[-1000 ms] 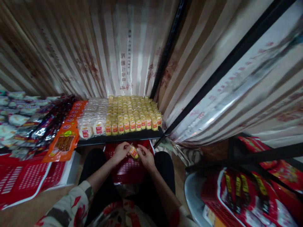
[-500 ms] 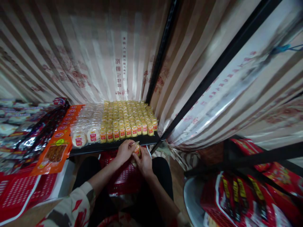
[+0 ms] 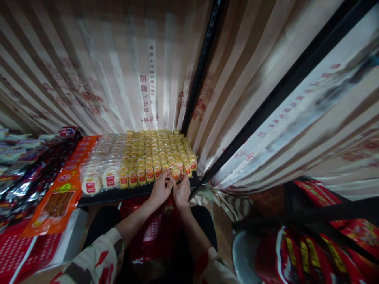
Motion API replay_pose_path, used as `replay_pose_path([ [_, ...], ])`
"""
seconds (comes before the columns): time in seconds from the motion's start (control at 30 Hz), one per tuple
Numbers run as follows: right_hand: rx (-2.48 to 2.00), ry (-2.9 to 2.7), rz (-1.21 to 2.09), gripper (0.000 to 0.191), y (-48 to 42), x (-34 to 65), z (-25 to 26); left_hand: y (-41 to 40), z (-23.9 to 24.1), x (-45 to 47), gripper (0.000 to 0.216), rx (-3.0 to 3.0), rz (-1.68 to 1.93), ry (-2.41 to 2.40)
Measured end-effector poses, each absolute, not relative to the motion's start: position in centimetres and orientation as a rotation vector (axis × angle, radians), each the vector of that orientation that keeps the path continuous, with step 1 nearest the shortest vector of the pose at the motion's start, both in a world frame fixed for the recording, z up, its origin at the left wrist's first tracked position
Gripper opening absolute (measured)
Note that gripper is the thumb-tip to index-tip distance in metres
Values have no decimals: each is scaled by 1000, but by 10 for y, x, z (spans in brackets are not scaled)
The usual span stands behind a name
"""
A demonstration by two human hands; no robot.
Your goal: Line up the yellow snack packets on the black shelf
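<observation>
Rows of small yellow snack packets (image 3: 154, 152) with red labels fill the right part of a black shelf (image 3: 118, 194). My left hand (image 3: 160, 189) and my right hand (image 3: 181, 190) meet at the shelf's front edge. Both pinch one small yellow packet (image 3: 175, 173) and hold it against the front row. Their fingers are closed around it. A red plastic basket (image 3: 154, 228) sits below my hands, between my knees.
Round white wrapped cakes (image 3: 102, 167) lie left of the yellow packets, then orange snack bags (image 3: 59, 197) and dark shiny packs (image 3: 26, 177). Striped plastic curtains (image 3: 118, 71) hang behind. A black post (image 3: 201, 67) stands at the shelf corner. Red bags (image 3: 310, 252) lie at lower right.
Both hands rose from above the red basket to the shelf's front edge, carrying the yellow packet up to the front row. The view shifted slightly left.
</observation>
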State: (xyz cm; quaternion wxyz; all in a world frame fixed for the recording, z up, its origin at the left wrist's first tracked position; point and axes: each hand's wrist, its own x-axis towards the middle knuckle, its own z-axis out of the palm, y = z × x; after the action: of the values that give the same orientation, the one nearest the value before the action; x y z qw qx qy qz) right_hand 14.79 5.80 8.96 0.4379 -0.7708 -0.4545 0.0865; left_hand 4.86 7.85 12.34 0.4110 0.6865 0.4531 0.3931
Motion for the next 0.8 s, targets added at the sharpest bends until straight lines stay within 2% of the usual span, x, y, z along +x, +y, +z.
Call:
replay_pose_path([
  [0.4, -1692, -1116, 274, 31, 63, 149, 67, 81, 106, 44, 37, 1878, 952, 1081],
  [0.8, -1861, -1225, 39, 21, 71, 151, 65, 84, 95, 44, 41, 1923, 921, 1087],
])
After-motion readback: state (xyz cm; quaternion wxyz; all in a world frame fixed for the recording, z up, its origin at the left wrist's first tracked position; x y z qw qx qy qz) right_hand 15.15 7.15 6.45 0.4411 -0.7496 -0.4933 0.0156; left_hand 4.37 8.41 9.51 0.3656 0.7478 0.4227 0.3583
